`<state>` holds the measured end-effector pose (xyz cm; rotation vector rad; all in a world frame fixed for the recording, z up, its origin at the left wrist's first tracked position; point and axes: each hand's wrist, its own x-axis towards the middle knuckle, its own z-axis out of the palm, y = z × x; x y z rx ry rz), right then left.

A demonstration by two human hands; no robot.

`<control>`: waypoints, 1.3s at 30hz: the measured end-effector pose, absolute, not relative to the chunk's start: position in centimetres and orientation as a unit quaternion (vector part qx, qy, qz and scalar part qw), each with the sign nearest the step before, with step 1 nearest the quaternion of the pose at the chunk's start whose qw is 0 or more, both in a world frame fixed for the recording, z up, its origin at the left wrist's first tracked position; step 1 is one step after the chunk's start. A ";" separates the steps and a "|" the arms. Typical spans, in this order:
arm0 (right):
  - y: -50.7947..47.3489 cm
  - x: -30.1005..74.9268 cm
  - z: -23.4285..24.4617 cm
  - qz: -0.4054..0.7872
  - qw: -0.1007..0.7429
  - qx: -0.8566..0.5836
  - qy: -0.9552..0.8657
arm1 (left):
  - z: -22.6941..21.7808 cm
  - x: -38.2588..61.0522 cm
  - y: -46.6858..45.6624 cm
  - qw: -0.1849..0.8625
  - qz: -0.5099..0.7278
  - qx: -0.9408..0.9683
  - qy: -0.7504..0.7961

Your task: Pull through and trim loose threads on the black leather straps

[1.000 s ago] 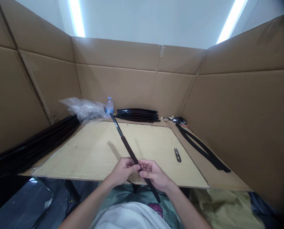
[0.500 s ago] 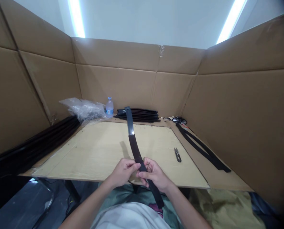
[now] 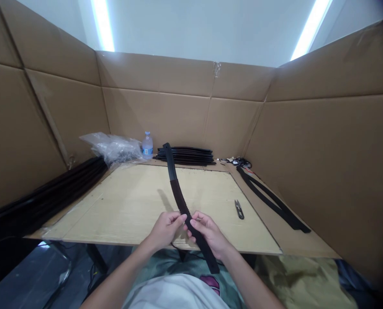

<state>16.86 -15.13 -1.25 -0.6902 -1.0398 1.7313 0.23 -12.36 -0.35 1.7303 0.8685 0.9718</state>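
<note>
The strip (image 3: 177, 194) is partly over the board (image 3: 130, 201), left of the snips (image 3: 239, 210) and before the stacked strips (image 3: 193, 156).

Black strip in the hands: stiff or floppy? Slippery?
The black strip is probably stiff: its bare far end juts out unsupported. That end looks smooth, so may be slippery. The dark sleeve could bunch if pushed, since it shows wrinkles.

Cardboard walls (image 3: 156, 109) around a pale tabletop (image 3: 120, 206), light strips (image 3: 103, 25) above, grey floor (image 3: 20, 274)

Left hand (image 3: 166, 230) and right hand (image 3: 208, 234) pinch curved black strip (image 3: 179, 198) partway along, near tabletop (image 3: 127, 210) front edge. Snips (image 3: 239, 210) lie right; bottle (image 3: 147, 146) stands at back beside plastic bag (image 3: 116, 148).
</note>
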 end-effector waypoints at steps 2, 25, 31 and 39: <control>-15.1 16.9 -1.4 0.708 0.491 -0.281 -0.423 | -0.3 0.3 -12.4 0.487 0.394 0.699 0.345; -15.1 16.3 -1.4 0.685 0.492 -0.293 -0.451 | 0.2 0.2 -12.6 0.459 0.402 0.704 0.364; -15.3 16.6 -1.5 0.695 0.482 -0.284 -0.451 | -0.5 0.0 -12.2 0.513 0.395 0.689 0.326; -15.1 16.5 -1.7 0.693 0.462 -0.271 -0.483 | -0.3 -0.2 -12.6 0.481 0.381 0.714 0.337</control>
